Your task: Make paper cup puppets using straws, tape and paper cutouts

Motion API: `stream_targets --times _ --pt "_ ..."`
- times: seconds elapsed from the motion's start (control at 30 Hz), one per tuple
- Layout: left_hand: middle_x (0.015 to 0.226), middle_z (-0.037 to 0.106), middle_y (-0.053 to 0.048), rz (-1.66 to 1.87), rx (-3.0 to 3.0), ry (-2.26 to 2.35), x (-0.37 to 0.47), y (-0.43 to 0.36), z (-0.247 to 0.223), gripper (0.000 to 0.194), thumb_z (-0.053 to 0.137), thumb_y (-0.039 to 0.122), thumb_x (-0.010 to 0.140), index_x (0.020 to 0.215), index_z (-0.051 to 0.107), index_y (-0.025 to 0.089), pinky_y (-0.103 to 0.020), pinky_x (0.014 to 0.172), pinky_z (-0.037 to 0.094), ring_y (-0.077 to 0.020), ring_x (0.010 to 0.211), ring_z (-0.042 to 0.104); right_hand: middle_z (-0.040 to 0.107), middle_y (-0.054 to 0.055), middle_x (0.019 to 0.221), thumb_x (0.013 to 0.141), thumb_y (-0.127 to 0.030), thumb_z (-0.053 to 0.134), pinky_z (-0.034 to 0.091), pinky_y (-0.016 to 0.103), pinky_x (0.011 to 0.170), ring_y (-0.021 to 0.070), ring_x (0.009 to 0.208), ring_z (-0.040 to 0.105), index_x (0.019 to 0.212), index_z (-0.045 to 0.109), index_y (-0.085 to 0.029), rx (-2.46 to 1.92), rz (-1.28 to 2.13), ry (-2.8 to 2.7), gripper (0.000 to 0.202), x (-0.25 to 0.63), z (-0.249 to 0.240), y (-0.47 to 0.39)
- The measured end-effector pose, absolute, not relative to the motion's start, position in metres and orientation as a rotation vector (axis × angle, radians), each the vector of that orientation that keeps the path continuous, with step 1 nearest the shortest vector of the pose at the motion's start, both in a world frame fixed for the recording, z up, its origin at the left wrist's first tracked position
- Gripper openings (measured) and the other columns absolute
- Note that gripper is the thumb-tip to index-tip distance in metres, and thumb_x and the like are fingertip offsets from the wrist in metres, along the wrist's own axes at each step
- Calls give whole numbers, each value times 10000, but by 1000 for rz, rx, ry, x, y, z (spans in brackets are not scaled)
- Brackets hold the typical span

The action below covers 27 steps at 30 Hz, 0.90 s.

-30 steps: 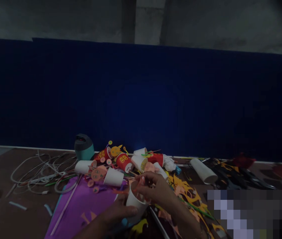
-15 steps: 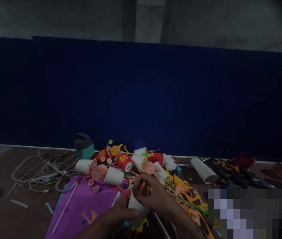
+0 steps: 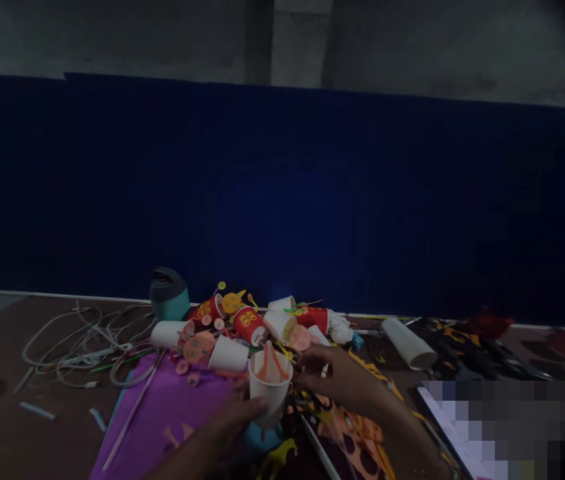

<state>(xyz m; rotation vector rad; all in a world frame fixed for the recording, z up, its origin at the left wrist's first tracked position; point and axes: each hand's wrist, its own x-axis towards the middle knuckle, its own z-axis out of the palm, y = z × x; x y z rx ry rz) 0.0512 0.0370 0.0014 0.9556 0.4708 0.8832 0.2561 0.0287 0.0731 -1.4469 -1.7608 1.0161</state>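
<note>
My left hand [image 3: 235, 417] grips a white paper cup [image 3: 268, 403] around its lower side. The cup is upright, and orange strips [image 3: 271, 365] stand inside it, reaching up to its rim. A thin piece pokes out below the cup's base. Just right of the rim, my right hand [image 3: 320, 370] hovers with curled fingers a little apart, and nothing can be seen in it. Behind the cup lie more white cups [image 3: 229, 354], red cups [image 3: 250, 325] and an orange paper face [image 3: 197, 347].
A purple sheet [image 3: 162, 407] lies at the left with a thin stick on it. Farther left are tangled white cables [image 3: 82, 343] and a teal-and-black device [image 3: 169, 297]. Cut orange paper scraps [image 3: 352, 433] and a white roll [image 3: 409, 343] are at the right.
My right hand has come out of the cup and moved right, its fingers loosening. The cup now sits more upright in my left hand, and the orange strips inside show.
</note>
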Motion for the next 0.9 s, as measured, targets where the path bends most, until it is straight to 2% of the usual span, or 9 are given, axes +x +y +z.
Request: stream_targets --times 0.13,0.27,0.37,0.5,0.57,0.67,0.8,0.9 --pt "799 687 -68 887 935 490 51 36 -4 529 736 399 581 1039 640 152 -314 692 428 -241 776 615 663 17 650 678 -198 599 388 231 530 149 599 563 709 697 -182 -1471 1074 -1787 104 252 67 25" --pt "792 678 -50 815 931 469 49 40 -16 537 738 379 576 1054 620 164 -278 650 421 -216 739 607 679 2 685 661 -131 548 402 219 559 143 622 588 710 717 -197 -1440 1027 -1952 188 251 65 24" --pt "818 681 -66 769 922 435 47 45 -25 583 735 361 585 1110 586 156 -282 657 430 -214 742 609 676 4 705 674 -141 540 412 220 585 144 645 593 731 717 -197 -1430 996 -2041 194 252 69 23" --pt "868 687 -71 740 905 422 46 46 -26 559 712 339 629 1143 575 167 -307 713 436 -232 802 611 665 34 852 716 -183 550 416 260 730 173 813 578 820 702 -197 -1470 718 -1964 184 249 75 22" --pt "864 687 -67 746 903 427 46 45 -25 587 731 344 605 1145 576 174 -299 701 436 -233 809 608 653 39 861 705 -200 586 410 267 763 181 849 563 814 702 -193 -1449 703 -1948 159 246 75 23" --pt "824 684 -58 709 903 433 45 43 -25 669 770 329 550 1164 561 167 -266 635 423 -206 755 603 640 11 779 646 -180 644 408 245 741 174 825 559 711 708 -189 -1375 884 -1992 92 245 68 26" --pt "835 678 -39 640 894 412 44 41 -30 666 780 291 545 1163 561 174 -244 621 404 -191 750 603 622 -38 686 604 -147 662 405 198 611 131 684 553 715 714 -182 -1215 1325 -1991 128 246 61 28" --pt "833 684 -38 660 874 381 44 40 -28 636 777 306 549 1142 581 184 -252 637 410 -202 770 606 599 -45 638 591 -131 671 396 188 589 119 653 534 680 712 -183 -1185 1288 -1952 111 240 62 29"
